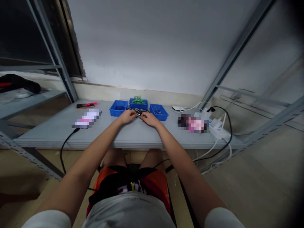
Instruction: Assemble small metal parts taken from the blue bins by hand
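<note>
A pale shirt [129, 210] (short-sleeved) tops orange, black and red shorts [157, 182] with a white marking [123, 189].

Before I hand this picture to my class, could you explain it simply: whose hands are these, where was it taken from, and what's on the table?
There is no machine here: one person works bare-handed, and a camera on their head looks forward and down. The left hand and right hand meet at a pile of small metallic pieces on the grey tabletop. Whether the fingertips grip a piece is too small to tell. Around the pile stand three blue trays; the middle one holds green packets. A white power strip lies far to the right.
</note>
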Available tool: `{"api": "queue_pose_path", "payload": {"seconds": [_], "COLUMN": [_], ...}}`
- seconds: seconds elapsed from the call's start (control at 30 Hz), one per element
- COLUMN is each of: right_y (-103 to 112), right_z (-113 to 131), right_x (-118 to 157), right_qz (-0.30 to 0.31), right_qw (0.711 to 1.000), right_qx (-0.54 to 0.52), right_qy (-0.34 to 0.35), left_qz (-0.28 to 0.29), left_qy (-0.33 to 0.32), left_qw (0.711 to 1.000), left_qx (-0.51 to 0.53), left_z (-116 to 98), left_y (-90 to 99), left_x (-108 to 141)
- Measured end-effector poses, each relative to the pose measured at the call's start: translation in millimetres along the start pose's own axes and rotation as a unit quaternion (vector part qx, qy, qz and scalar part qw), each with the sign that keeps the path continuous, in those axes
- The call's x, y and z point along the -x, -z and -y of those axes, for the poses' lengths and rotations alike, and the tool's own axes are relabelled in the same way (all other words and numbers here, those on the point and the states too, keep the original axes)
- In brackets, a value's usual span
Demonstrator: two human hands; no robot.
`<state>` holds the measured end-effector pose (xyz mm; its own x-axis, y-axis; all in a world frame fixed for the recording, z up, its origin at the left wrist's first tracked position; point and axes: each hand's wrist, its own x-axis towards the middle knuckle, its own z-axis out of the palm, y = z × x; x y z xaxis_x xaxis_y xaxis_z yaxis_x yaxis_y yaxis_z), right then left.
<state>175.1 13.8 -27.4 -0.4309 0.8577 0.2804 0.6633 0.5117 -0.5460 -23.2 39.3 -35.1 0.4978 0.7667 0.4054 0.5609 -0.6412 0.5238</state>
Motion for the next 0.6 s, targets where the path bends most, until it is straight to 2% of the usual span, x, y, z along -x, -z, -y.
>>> {"api": "queue_pose_path", "payload": {"seconds": [0.23,0.6], "right_y": [1.8,1.6], "right_z": [1.2,-2.4], "right_x": [0.4,-3.0], "right_qz": [-0.005,-0.076], "right_qw": [1.0,0.997], "right_qx": [-0.002,-0.031], "right_qy": [0.002,0.016], "left_qz": [0.0,-0.01], "left_qy": [0.008,0.011], "left_qw": [1.0,0.999], "left_qx": [0.009,0.028], "left_z": [-4.3,-5.5], "left_y": [1.4,2.4], "left_x": [0.3,0.3]}}
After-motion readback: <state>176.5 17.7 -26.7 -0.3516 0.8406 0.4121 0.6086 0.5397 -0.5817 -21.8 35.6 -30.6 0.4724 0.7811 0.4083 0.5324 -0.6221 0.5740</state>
